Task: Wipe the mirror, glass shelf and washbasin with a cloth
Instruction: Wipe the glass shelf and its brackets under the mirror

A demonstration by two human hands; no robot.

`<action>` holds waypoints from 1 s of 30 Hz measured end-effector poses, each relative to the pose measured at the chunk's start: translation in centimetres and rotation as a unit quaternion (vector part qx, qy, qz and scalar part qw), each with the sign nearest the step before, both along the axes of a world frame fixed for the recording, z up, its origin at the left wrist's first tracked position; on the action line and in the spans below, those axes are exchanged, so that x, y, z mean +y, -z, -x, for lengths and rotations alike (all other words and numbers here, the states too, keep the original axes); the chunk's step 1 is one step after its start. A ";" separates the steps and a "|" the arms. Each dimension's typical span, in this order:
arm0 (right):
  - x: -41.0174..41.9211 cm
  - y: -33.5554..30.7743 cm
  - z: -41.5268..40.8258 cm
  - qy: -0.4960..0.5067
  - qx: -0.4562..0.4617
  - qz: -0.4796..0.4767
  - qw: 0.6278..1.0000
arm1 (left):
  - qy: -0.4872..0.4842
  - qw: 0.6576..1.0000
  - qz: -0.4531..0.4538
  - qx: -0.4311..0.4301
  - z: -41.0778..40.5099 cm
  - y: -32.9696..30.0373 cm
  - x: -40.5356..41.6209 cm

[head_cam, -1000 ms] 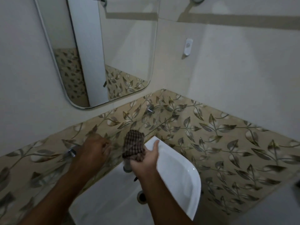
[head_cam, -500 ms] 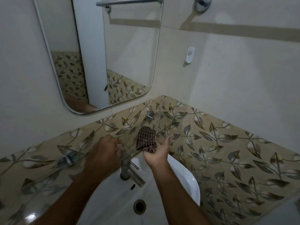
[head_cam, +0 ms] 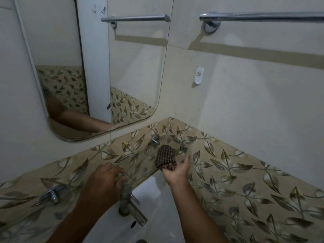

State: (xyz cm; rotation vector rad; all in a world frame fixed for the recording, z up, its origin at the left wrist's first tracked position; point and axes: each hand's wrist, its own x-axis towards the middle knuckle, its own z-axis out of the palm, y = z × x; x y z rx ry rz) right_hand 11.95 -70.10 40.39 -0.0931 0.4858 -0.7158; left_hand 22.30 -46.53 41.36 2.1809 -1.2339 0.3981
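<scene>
A rounded mirror [head_cam: 122, 67] hangs on the left wall. Below it a clear glass shelf [head_cam: 138, 163] runs along the leaf-patterned tiles between two chrome brackets. My right hand [head_cam: 177, 171] grips a brown checked cloth [head_cam: 165, 157] and holds it on the shelf's right end, close to the corner. My left hand [head_cam: 103, 183] curls its fingers over the shelf's front edge, just above the tap [head_cam: 130, 209]. The white washbasin [head_cam: 157, 195] lies under both forearms, mostly hidden.
A chrome towel rail [head_cam: 263, 15] crosses the right wall high up, with a small white hook [head_cam: 199, 77] below it. The shelf's brackets [head_cam: 50, 195] stick out from the tiles. The two walls meet in a tight corner behind the cloth.
My right hand has lifted the cloth from the basin rim up to the shelf's right end. My left hand slid right along the shelf edge. The view has tilted upward.
</scene>
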 end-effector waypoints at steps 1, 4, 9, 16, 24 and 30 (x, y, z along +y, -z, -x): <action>-1.0 -0.2 -0.4 0.013 0.001 0.001 1.000 | 0.001 1.000 0.000 0.003 -0.3 0.1 0.1; -3.2 -0.5 -1.3 0.035 0.008 0.011 0.999 | -0.011 1.000 -0.021 0.015 -1.4 0.7 0.3; -4.7 0.2 -2.7 0.048 0.035 0.045 0.997 | -0.011 0.998 -0.060 0.033 -2.2 0.8 -1.1; -5.2 1.5 -1.7 0.007 -0.011 0.050 0.999 | -0.005 0.994 -0.086 0.068 -1.7 0.4 -3.7; -4.5 1.1 -2.6 0.015 0.028 0.081 0.996 | -0.019 0.991 -0.096 0.091 -1.1 -0.3 -4.6; 5.8 0.2 -0.8 -0.079 -0.003 0.072 0.994 | -0.015 0.995 -0.074 0.071 -0.7 -0.2 -3.6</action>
